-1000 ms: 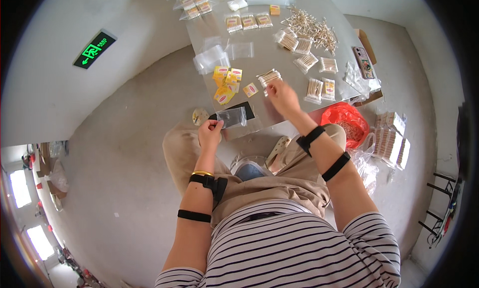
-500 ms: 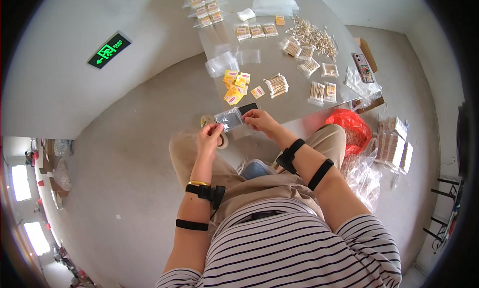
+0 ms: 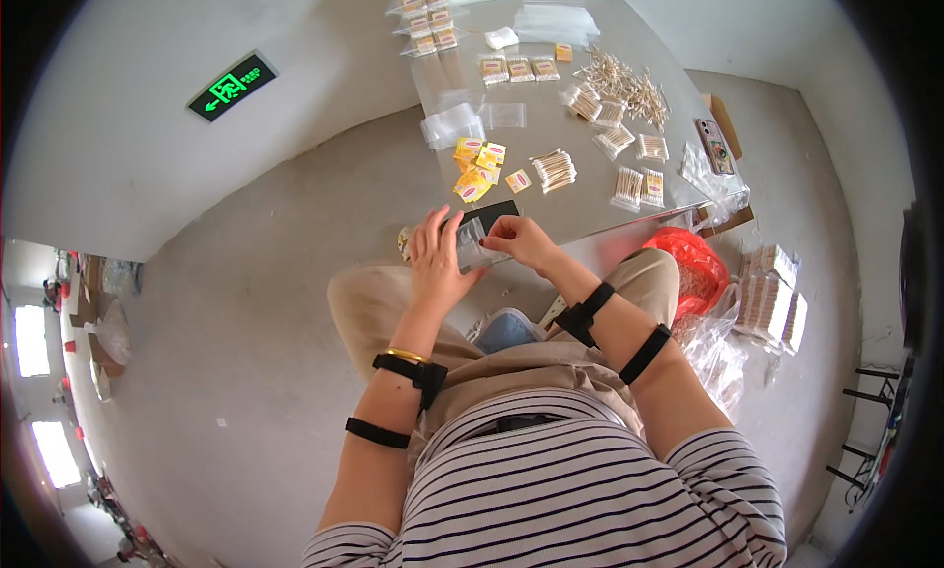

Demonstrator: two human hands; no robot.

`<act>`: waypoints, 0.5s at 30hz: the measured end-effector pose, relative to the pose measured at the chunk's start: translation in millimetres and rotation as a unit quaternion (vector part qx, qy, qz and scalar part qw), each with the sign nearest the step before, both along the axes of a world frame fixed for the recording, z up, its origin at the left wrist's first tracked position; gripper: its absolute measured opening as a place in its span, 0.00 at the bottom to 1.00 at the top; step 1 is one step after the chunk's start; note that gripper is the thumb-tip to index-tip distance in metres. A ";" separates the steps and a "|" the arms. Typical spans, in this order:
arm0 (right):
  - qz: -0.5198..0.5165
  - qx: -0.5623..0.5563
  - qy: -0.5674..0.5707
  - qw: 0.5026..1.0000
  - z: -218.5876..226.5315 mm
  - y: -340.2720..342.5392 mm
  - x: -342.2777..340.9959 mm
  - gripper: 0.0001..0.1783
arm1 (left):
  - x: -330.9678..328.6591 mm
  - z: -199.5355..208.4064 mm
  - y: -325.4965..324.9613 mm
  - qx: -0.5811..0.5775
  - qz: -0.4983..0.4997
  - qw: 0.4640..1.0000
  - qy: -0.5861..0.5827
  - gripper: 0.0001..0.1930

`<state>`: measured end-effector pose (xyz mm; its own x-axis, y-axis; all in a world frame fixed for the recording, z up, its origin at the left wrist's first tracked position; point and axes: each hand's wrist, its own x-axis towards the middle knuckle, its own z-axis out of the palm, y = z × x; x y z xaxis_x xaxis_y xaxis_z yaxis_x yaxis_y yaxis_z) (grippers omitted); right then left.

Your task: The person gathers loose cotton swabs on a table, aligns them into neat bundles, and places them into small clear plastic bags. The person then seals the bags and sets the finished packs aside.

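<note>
One clear plastic bag [image 3: 471, 243] sits between my hands, just right of my left hand [image 3: 439, 263], whose fingers and thumb are spread apart about it. My right hand [image 3: 524, 241] has thumb and forefinger pinched together on its right edge. Beyond lie a black pad [image 3: 494, 214], yellow cards [image 3: 474, 184] and loose cotton swabs [image 3: 554, 171] on the table [image 3: 586, 190].

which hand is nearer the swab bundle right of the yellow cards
Right. The right hand is on the near side of the swab bundle; the left hand is on that side too, but farther left.
</note>
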<state>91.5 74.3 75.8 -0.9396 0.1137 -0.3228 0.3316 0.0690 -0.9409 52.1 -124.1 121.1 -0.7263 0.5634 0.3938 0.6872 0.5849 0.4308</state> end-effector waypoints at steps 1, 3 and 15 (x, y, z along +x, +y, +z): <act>0.007 0.008 0.002 1.000 5.1 -2.7 2.4 0.12 | -1.2 -0.6 3.4 0.011 -0.016 1.000 0.001 0.45; 0.013 -0.010 0.013 1.000 11.8 -5.2 6.1 0.12 | -4.7 -1.5 5.0 0.008 -0.040 0.999 0.003 0.45; 0.034 0.151 0.126 0.980 33.3 -24.4 21.3 0.16 | -3.0 -6.4 -8.5 0.018 -0.077 0.995 -0.064 0.38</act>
<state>112.7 49.9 109.1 -0.9939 0.1027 -0.0406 0.0761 0.3703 -0.9258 49.1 -132.6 114.6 -0.6784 0.6584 0.3260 0.7054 0.4595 0.5397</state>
